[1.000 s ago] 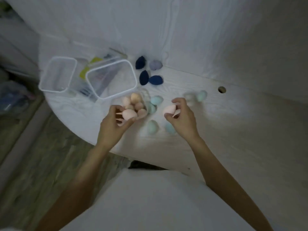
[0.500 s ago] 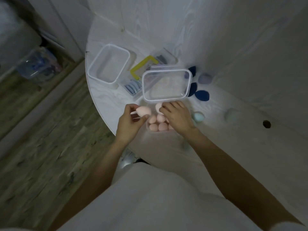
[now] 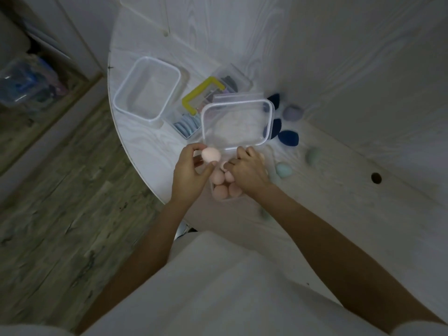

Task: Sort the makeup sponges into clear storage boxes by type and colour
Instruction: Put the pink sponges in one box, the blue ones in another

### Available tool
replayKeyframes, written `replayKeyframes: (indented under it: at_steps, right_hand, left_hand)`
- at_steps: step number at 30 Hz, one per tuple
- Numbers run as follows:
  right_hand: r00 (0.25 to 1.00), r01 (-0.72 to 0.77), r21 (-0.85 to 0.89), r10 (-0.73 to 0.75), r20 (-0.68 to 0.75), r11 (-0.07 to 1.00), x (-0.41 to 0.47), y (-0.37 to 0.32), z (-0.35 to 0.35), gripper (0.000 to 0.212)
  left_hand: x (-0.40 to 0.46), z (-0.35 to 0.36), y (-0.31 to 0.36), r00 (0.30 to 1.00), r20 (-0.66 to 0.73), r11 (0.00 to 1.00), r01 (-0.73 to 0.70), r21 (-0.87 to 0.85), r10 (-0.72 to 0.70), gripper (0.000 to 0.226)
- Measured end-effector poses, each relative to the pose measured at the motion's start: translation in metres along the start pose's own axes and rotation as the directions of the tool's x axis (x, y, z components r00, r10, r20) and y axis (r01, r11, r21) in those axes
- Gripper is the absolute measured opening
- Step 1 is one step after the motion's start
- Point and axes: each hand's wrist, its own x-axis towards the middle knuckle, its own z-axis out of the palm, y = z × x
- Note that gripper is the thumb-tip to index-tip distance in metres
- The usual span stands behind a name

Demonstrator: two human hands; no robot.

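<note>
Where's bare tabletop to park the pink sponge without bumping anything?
Free: the strip by the table edge, between the empty left box and the left hand; also the wide stretch right of the teal sponge, around the cable hole. Crowded: around the middle box, navy sponges, both hands.

a small clear plastic box of peach egg-shaped sponges [image 3: 221, 187] sits at the near edge of the round white wooden table [image 3: 315, 214]; just behind it an empty clear rectangular box [image 3: 236, 124]; left of that a second empty clear box [image 3: 148, 88]; between them a yellow-handled clear case [image 3: 203, 98]; dark blue sponges [image 3: 288, 139] lie right of the nearer empty box.
</note>
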Motion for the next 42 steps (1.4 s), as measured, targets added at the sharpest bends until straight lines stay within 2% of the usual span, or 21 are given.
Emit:
replayKeyframes:
  at_steps: [2, 3, 5, 7, 10, 14, 20, 23, 27, 28, 29, 32, 34, 37, 42]
  right_hand:
    - [0.997, -0.052, 0.044, 0.054, -0.046, 0.998, -0.005, -0.002, 0.006, 0.006]
    - [0.993, -0.085, 0.083, 0.091, -0.077, 0.993, -0.01, -0.002, 0.009, 0.011]
    - [0.98, -0.137, 0.179, 0.159, -0.119, 0.974, -0.019, -0.001, 0.013, 0.023]
    - [0.971, -0.17, 0.25, 0.205, -0.122, 0.953, -0.026, -0.002, 0.013, 0.033]
    - [0.958, -0.205, 0.314, 0.256, -0.13, 0.927, -0.031, -0.006, 0.009, 0.037]
    - [0.942, -0.26, 0.318, 0.311, -0.124, 0.912, -0.034, -0.009, 0.014, 0.038]
    - [0.934, -0.305, 0.293, 0.346, -0.095, 0.906, -0.038, -0.014, 0.021, 0.039]
    - [0.932, -0.305, 0.3, 0.348, -0.1, 0.904, -0.037, -0.015, 0.02, 0.039]
    - [0.927, -0.291, 0.314, 0.347, -0.14, 0.904, -0.038, -0.014, 0.019, 0.038]
    - [0.925, -0.284, 0.319, 0.346, -0.156, 0.904, -0.039, -0.014, 0.019, 0.037]
    - [0.924, -0.28, 0.322, 0.345, -0.166, 0.904, -0.039, -0.014, 0.019, 0.035]
    - [0.923, -0.281, 0.288, 0.34, -0.178, 0.915, -0.039, -0.014, 0.019, 0.037]
    - [0.925, -0.284, 0.277, 0.339, -0.173, 0.918, -0.039, -0.015, 0.017, 0.039]
    - [0.917, -0.285, 0.291, 0.348, -0.193, 0.913, -0.038, -0.015, 0.017, 0.037]
    - [0.931, -0.263, 0.325, 0.328, -0.163, 0.908, -0.035, -0.016, 0.017, 0.031]
  left_hand:
    - [0.004, 0.001, -0.003, 0.995, 0.008, 0.985, -0.101, 0.139, 0.101, 0.031]
    - [0.007, 0.003, -0.005, 0.981, 0.032, 0.946, -0.194, 0.26, 0.193, 0.029]
    - [0.011, 0.008, -0.01, 0.913, 0.118, 0.789, -0.397, 0.47, 0.39, 0.027]
    - [0.015, 0.013, -0.014, 0.846, 0.192, 0.653, -0.51, 0.56, 0.497, 0.026]
    - [0.019, 0.014, -0.015, 0.81, 0.261, 0.566, -0.562, 0.603, 0.525, 0.024]
    - [0.018, 0.016, -0.017, 0.785, 0.257, 0.443, -0.55, 0.708, 0.563, 0.016]
    - [0.009, 0.017, -0.016, 0.761, 0.391, 0.325, -0.598, 0.732, 0.518, 0.018]
    - [0.009, 0.019, -0.009, 0.728, 0.514, 0.152, -0.632, 0.76, 0.454, 0.013]
    - [0.006, 0.022, -0.003, 0.696, 0.686, -0.148, -0.671, 0.727, 0.212, 0.007]
    - [0.006, 0.02, -0.004, 0.695, 0.697, -0.193, -0.67, 0.717, 0.18, 0.01]
    - [0.007, 0.019, -0.005, 0.692, 0.7, -0.205, -0.67, 0.714, 0.177, 0.011]
    - [0.005, 0.016, -0.01, 0.716, 0.653, -0.136, -0.641, 0.755, 0.248, 0.016]
    - [0.0, 0.016, -0.01, 0.751, 0.593, -0.069, -0.602, 0.796, 0.29, 0.026]
    - [0.0, 0.019, -0.005, 0.762, 0.563, 0.048, -0.607, 0.793, 0.32, 0.034]
    - [0.01, 0.025, -0.005, 0.709, 0.647, -0.01, -0.672, 0.74, 0.282, 0.022]
